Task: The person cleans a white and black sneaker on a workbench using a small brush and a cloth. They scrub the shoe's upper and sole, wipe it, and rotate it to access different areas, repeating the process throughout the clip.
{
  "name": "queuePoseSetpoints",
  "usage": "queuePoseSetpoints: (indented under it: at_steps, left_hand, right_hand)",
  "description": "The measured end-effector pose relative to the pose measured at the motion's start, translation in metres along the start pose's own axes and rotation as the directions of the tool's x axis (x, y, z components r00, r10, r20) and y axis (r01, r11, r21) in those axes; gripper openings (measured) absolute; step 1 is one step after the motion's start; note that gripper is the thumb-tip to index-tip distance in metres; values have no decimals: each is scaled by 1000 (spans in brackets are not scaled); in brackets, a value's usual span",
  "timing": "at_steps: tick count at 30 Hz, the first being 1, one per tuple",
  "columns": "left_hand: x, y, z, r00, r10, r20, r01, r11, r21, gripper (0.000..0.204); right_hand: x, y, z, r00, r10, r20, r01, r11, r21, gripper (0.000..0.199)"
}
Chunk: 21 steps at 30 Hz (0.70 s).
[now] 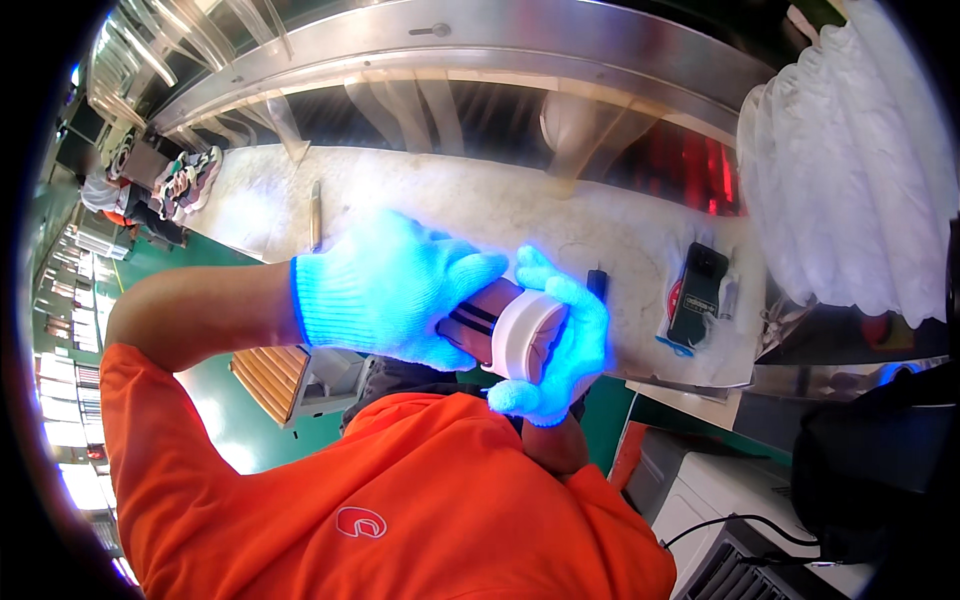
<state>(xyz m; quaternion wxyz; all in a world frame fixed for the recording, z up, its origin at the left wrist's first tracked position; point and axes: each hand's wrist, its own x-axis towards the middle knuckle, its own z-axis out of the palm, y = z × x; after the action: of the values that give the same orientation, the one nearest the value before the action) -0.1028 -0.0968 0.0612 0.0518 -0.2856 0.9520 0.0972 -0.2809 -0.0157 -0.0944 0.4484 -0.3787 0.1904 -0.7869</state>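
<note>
Fingers of both gloved hands, left hand [385, 290] and right hand [560, 345], close around a shoe [510, 330]. It is off the workbench [480, 205], handling seemingly midway.

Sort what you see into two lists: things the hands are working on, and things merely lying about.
In hand:
- shoe, pink with a white sole, held between the gloved left hand and the gloved right hand

Lying about:
- dark phone on the workbench
- white stacked pieces
- shoes farther along
</note>
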Motion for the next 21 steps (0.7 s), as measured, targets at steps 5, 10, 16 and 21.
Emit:
queuePoseSetpoints:
  at_steps: [5,10,16,21]
  left_hand:
    - [12,7,-3,999,-4,44,5,1000,-5,75]
    - [23,18,1,996,35,80,-33,999,-23,68]
    - [29,20,4,994,93,61,-82,984,-156,62]
    - [24,16,18,982,184,-42,-189,956,-223,59]
  right_hand:
    - [11,3,-30,958,-99,269,198,906,-373,125]
    - [1,-16,-28,985,55,161,-6,957,-289,125]
    - [-9,-40,-32,990,100,103,-37,872,-487,98]
    - [-8,-62,-31,963,83,255,148,628,-764,77]
